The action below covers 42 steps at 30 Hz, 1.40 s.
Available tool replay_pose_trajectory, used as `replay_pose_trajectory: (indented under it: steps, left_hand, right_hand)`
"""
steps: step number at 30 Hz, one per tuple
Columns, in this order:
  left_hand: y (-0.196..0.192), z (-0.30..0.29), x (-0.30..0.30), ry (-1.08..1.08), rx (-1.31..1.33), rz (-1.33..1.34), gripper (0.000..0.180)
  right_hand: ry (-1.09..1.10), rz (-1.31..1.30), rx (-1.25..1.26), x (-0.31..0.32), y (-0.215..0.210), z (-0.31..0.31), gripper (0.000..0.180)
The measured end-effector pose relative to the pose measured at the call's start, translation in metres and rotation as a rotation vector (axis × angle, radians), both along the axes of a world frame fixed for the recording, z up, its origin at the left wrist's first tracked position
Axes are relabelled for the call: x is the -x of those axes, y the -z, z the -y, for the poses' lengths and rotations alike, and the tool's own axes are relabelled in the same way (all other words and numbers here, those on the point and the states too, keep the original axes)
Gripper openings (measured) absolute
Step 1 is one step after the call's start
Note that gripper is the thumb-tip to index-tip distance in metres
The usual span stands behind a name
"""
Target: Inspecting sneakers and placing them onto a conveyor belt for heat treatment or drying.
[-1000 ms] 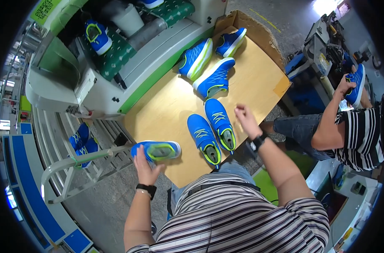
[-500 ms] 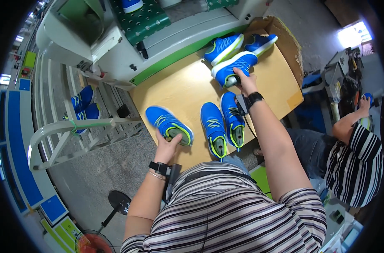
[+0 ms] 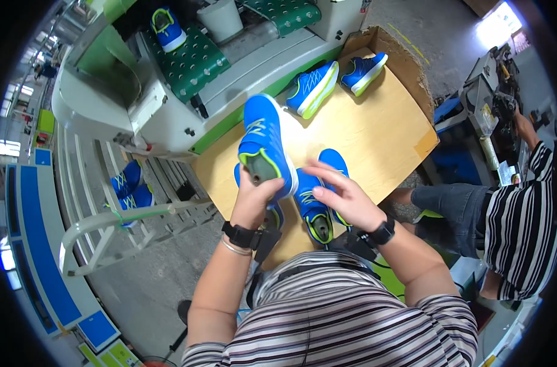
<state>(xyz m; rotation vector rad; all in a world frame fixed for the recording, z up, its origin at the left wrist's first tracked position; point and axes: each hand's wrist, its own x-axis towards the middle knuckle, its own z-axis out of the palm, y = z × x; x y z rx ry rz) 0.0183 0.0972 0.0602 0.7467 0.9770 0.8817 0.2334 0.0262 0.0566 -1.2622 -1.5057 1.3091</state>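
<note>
– Gone from the far shoes is the one the right hand point(image 3: 349, 202) was gripping half a second ago; now the left hand point(image 3: 254, 203) has a raised shoe point(image 3: 272, 144), probably the same one.

– Where, with twelve o'clock pointing away from the wearer across the wooden board point(image 3: 404, 125)?

– Ten o'clock, toe towards twelve. Beneath it, at eight, sits a partly hidden shoe point(image 3: 278, 215).

– And the grips?

– Left is wrapped round the heel end, thumb pressed against the collar's right side. Right has its fingers spread, holding nothing, at five o'clock over the left near shoe point(image 3: 309, 199) and the right near shoe point(image 3: 332, 160). Whether it touches either, I can't tell.

– Anything at the far edge?

– One far shoe point(image 3: 314, 90) at twelve, another far shoe point(image 3: 362, 74) at one.

– So which step is this?

– Carrying one shoe above the board, I'd judge. Moving on calls for a firm heel hold and clearance over the shoe underneath; the right hand looks free to help.
</note>
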Motion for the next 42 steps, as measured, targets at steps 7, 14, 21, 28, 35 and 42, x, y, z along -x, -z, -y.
replay_pose_trajectory:
  steps: [7,14,21,28,35,42]
  left_hand:
    - [-0.005,-0.004,0.009,-0.068,-0.063,0.013,0.078]
    - [-0.055,-0.132,-0.007,-0.337,-0.472,-0.050,0.060]
    - [-0.065,-0.264,-0.023,-0.603,-0.566,-0.846,0.092]
    - [-0.042,-0.152,0.002,-0.302,-0.813,-0.718,0.089]
    - [0.011,-0.016,0.046,0.050,-0.584,-0.973,0.061]
    - [0.039,0.072,0.111,0.049,-0.400,-1.165,0.055]
  right_hand:
    - [0.324,0.292,0.320,-0.026,0.097,0.089,0.097]
    - [0.446,0.325,0.230,-0.016,0.111,0.097,0.091]
    - [0.647,-0.343,0.514,-0.057,0.033,0.072,0.070]
    - [0.489,-0.185,-0.243,-0.070,-0.084,-0.081,0.066]
    - [0.630,0.569,-0.467,-0.040,-0.069,-0.336,0.080]
    - [0.468,0.733,-0.604,-0.090,-0.012,-0.311,0.077]
